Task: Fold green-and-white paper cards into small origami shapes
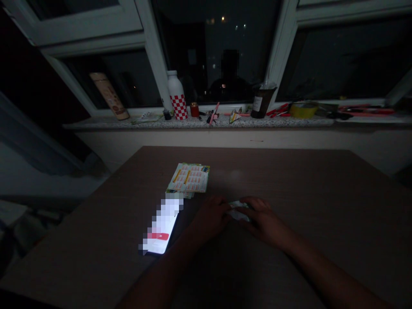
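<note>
Both my hands rest on a dim brown table [289, 189] and meet over a small folded piece of printed paper [238, 211]. My left hand [210, 216] presses its fingers on the paper's left edge. My right hand [262, 221] covers the paper's right side with curled fingers. Most of the paper is hidden under the fingers. A stack of printed paper sheets [189, 178] lies just beyond my left hand. A lit phone [162, 227] lies face up to the left of my left hand.
A stone windowsill [199, 123] runs behind the table, crowded with a red-checked white bottle [177, 96], a tan cylinder [109, 95], a dark cup [262, 101], a yellow tape roll [303, 110] and small items. Dark window glass is above.
</note>
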The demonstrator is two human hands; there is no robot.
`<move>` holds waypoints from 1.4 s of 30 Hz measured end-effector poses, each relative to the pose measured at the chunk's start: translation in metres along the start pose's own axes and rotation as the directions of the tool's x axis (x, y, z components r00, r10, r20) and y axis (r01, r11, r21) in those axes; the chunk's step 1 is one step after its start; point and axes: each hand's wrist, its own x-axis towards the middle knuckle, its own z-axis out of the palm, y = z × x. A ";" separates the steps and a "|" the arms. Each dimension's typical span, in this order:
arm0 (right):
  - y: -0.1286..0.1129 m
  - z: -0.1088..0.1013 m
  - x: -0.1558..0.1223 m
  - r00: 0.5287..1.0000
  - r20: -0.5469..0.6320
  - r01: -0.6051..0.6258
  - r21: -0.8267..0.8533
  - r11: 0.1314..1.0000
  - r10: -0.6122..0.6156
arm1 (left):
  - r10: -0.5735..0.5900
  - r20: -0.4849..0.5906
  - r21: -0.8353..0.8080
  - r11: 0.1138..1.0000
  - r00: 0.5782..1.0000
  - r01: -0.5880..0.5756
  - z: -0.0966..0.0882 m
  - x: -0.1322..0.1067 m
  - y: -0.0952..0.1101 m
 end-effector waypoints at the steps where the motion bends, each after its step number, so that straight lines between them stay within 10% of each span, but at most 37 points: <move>1: 0.001 -0.001 0.000 1.000 0.003 0.004 0.011 1.000 -0.004 | 0.000 -0.001 0.001 1.000 1.000 0.000 0.000 0.000 0.000; 16: 0.006 -0.002 0.004 0.997 -0.061 0.050 0.039 0.998 -0.048 | 0.006 -0.037 0.023 1.000 0.999 -0.005 -0.003 0.002 0.001; 27: 0.001 -0.011 -0.003 0.912 -0.380 0.180 0.028 0.983 -0.156 | 0.141 -0.156 0.108 0.986 0.978 -0.125 -0.012 0.001 0.011; 42: -0.015 -0.019 -0.002 0.917 -0.288 0.250 -0.119 0.961 -0.275 | 0.254 -0.224 0.104 0.966 0.941 -0.236 -0.013 0.001 0.029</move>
